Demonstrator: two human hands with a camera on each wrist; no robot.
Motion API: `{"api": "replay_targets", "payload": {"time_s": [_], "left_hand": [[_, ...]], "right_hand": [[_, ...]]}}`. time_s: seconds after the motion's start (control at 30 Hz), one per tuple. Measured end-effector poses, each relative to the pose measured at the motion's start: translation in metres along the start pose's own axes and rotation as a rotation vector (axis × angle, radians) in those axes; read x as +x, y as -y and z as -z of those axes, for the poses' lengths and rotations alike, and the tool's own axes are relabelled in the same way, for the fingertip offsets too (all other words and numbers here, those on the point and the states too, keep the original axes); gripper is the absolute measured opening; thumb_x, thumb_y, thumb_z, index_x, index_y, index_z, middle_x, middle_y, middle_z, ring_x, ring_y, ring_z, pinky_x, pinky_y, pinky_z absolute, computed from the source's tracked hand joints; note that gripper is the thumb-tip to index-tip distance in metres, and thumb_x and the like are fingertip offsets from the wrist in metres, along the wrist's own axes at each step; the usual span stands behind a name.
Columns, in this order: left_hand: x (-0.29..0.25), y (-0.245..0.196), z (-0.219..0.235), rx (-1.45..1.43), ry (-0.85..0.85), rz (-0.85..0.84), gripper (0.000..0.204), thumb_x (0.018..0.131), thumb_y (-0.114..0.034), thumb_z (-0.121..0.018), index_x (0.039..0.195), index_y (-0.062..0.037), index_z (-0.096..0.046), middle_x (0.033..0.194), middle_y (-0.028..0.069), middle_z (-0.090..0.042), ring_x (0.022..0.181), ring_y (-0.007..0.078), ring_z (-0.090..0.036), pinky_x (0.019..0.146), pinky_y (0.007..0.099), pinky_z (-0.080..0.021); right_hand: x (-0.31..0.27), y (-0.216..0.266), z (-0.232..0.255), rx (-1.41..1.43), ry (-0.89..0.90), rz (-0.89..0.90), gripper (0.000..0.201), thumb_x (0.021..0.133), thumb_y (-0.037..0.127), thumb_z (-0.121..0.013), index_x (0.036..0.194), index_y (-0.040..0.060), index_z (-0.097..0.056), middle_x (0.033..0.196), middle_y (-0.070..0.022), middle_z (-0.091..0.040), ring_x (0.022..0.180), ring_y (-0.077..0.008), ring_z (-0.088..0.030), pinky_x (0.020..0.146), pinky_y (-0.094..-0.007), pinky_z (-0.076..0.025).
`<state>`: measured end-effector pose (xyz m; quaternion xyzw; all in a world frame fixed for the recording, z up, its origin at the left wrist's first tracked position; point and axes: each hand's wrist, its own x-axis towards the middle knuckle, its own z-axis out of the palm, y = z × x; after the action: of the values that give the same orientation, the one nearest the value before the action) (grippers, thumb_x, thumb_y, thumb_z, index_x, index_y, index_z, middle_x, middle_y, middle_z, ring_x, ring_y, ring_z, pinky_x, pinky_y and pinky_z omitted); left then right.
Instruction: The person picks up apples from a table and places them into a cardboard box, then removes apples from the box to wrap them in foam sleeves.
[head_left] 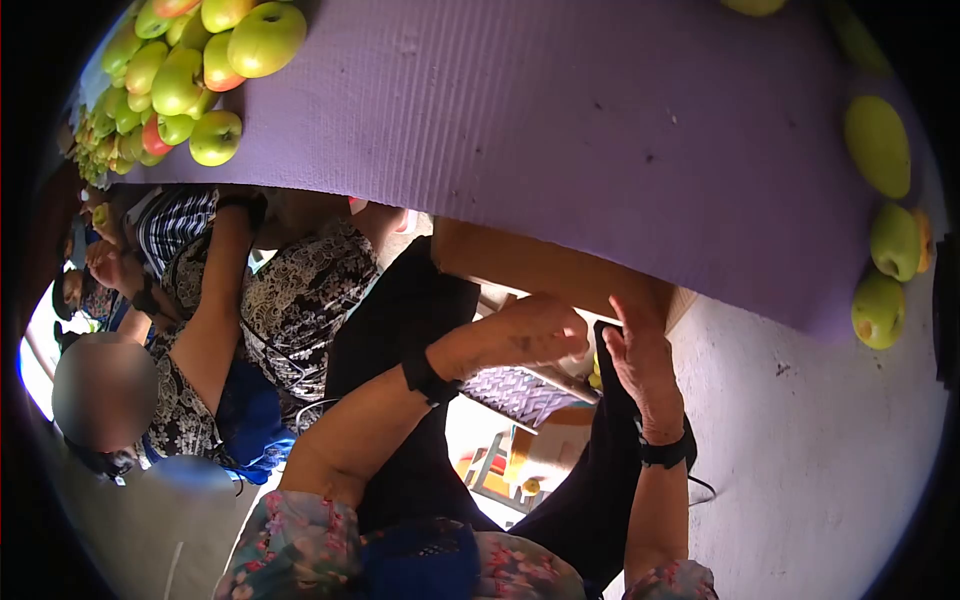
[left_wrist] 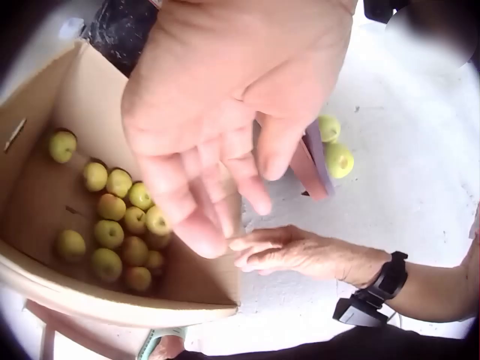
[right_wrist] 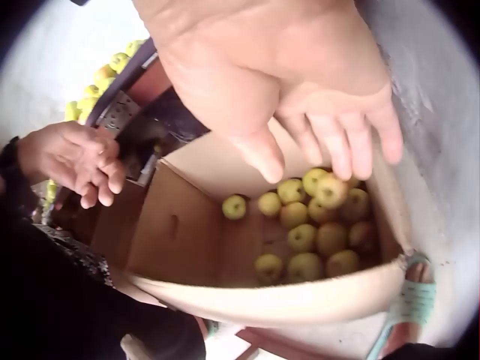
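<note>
My left hand (head_left: pixel 515 335) hovers beside the cardboard box (head_left: pixel 545 268), below the table's edge. Its fingers are relaxed and bent a little, with nothing in them; the left wrist view shows the palm near the box's corner. Over the other end of the box is my right hand (head_left: pixel 645 370), thumb apart and fingers loosely extended. Yellow-green apples (left_wrist: pixel 109 234) lie on one side of the box floor. One apple (right_wrist: pixel 331 190) appears larger than its neighbours, just below the right fingertips, and is not gripped.
A purple-covered table (head_left: pixel 560 130) spans the space ahead. Piled apples (head_left: pixel 178 80) sit at its far left, a few apples (head_left: pixel 893 240) at its right. Another person (head_left: pixel 200 330) is close on the left. A foot in a green sandal (right_wrist: pixel 412 300) stands beside the box.
</note>
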<state>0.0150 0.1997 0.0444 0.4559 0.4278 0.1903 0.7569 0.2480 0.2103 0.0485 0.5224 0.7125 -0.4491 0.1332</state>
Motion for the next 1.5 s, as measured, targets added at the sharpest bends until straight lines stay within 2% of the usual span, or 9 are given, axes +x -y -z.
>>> {"api": "replay_targets", "payload": {"time_s": [0.2,0.23,0.37,0.63,0.7,0.97,1.07,1.27,1.5], "left_hand": [[0.005,0.012,0.008,0.203,0.217,-0.090,0.026,0.089,-0.030,-0.061,0.086,-0.0058,-0.071,0.071,0.0131,-0.065,0.066,0.0265,-0.063,0.062,0.0368,-0.048],[0.011,0.002,0.010,0.274,0.407,0.074,0.026,0.089,-0.028,-0.058,0.087,-0.0051,-0.070,0.073,0.0128,-0.065,0.071,0.0270,-0.064,0.067,0.0391,-0.048],[0.020,-0.024,0.006,0.373,0.548,0.192,0.026,0.086,-0.027,-0.058,0.078,-0.0030,-0.065,0.074,0.0131,-0.063,0.075,0.0319,-0.062,0.075,0.0518,-0.047],[0.029,-0.004,-0.013,0.557,0.533,0.096,0.034,0.074,-0.036,-0.063,0.069,-0.0021,-0.067,0.063,0.0127,-0.061,0.062,0.0317,-0.061,0.064,0.0510,-0.050],[0.032,0.000,-0.015,0.603,0.523,-0.011,0.037,0.088,-0.028,-0.057,0.065,0.0012,-0.053,0.056,0.0144,-0.050,0.052,0.0305,-0.051,0.053,0.0432,-0.041],[0.032,0.026,0.005,0.657,0.332,-0.160,0.026,0.084,-0.020,-0.054,0.071,0.0014,-0.060,0.071,0.0158,-0.059,0.074,0.0339,-0.062,0.072,0.0449,-0.049],[0.029,0.033,0.005,0.714,0.225,-0.284,0.023,0.082,-0.017,-0.055,0.070,0.0014,-0.062,0.069,0.0160,-0.061,0.072,0.0348,-0.064,0.069,0.0455,-0.050],[0.044,0.020,0.005,0.952,0.434,-0.074,0.015,0.075,-0.011,-0.058,0.072,0.0012,-0.066,0.076,0.0185,-0.066,0.077,0.0361,-0.067,0.070,0.0458,-0.053],[0.054,0.006,0.005,1.133,0.308,-0.154,0.022,0.079,-0.019,-0.055,0.074,-0.0015,-0.067,0.074,0.0181,-0.065,0.079,0.0373,-0.066,0.071,0.0470,-0.052]], "right_hand": [[0.019,0.017,-0.015,-0.416,0.055,0.264,0.039,0.086,0.022,-0.065,0.121,0.0082,-0.053,0.100,-0.0112,-0.061,0.094,-0.0263,-0.063,0.078,-0.0379,-0.054],[0.023,0.019,-0.012,-0.421,0.073,0.281,0.037,0.087,0.023,-0.064,0.120,0.0095,-0.052,0.098,-0.0112,-0.061,0.094,-0.0263,-0.063,0.076,-0.0382,-0.054],[0.037,0.024,-0.006,-0.347,0.225,0.219,0.027,0.084,0.021,-0.067,0.105,0.0082,-0.057,0.090,-0.0091,-0.062,0.089,-0.0256,-0.064,0.079,-0.0387,-0.053],[0.046,-0.010,0.002,-0.325,0.080,0.260,0.039,0.082,0.020,-0.070,0.117,0.0045,-0.060,0.100,-0.0141,-0.065,0.098,-0.0311,-0.062,0.085,-0.0424,-0.052],[0.051,-0.010,0.004,-0.336,0.143,0.199,0.039,0.081,0.019,-0.071,0.116,0.0040,-0.061,0.101,-0.0142,-0.066,0.100,-0.0310,-0.062,0.087,-0.0425,-0.051],[0.055,-0.013,0.003,-0.415,0.041,0.137,0.020,0.078,0.018,-0.072,0.093,0.0057,-0.067,0.095,-0.0143,-0.068,0.097,-0.0294,-0.066,0.077,-0.0406,-0.055],[0.064,-0.014,0.000,-0.449,0.220,0.044,0.020,0.077,0.017,-0.072,0.094,0.0057,-0.067,0.090,-0.0138,-0.069,0.091,-0.0294,-0.069,0.072,-0.0390,-0.056],[0.063,-0.012,0.016,-0.478,0.281,0.097,0.034,0.084,0.025,-0.068,0.109,0.0031,-0.061,0.096,-0.0143,-0.068,0.092,-0.0330,-0.067,0.082,-0.0439,-0.053],[0.062,-0.009,0.008,-0.544,0.250,0.088,0.030,0.081,0.023,-0.069,0.104,0.0028,-0.067,0.096,-0.0177,-0.070,0.095,-0.0350,-0.067,0.082,-0.0440,-0.054]]}}
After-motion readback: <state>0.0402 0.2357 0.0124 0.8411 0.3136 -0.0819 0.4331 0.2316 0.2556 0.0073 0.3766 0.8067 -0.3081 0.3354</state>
